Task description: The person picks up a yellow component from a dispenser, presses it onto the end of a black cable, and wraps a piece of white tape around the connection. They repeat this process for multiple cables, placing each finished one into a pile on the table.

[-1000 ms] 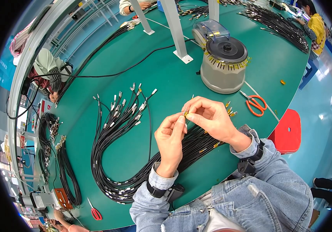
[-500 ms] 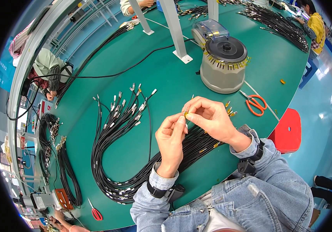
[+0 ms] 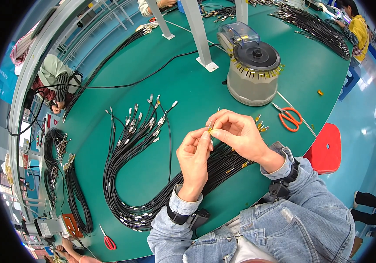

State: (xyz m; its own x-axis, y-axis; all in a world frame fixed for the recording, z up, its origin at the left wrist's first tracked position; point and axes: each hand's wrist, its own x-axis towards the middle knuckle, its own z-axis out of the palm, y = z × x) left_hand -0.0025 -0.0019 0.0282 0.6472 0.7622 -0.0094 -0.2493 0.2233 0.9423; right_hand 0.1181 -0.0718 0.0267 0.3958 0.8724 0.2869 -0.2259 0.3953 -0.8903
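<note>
Above the table's near side, my left hand (image 3: 193, 153) and my right hand (image 3: 240, 135) meet with thumbs and fingertips pinched together. Between them is a cable end with a small piece of yellow tape (image 3: 210, 130); the fingers cover most of it. Under my hands runs a thick bundle of black cables (image 3: 124, 197), curving left and back up, its silvery connector ends fanned out on the green table (image 3: 196, 94). Several ends to the right of my right hand carry yellow tape (image 3: 261, 126).
A round tape dispenser (image 3: 253, 85) with yellow strips around its rim stands beyond my hands. Orange-handled scissors (image 3: 291, 119) lie right of it, red-handled scissors (image 3: 109, 242) at near left. A red stool (image 3: 326, 149) is at right. Co-workers sit around with more cable bundles (image 3: 78, 197).
My hands stay almost still, pinched on the cable end. At the far lower right, a person's dark-trousered legs have shifted slightly. A co-worker's hand at the lower left has moved a little.
</note>
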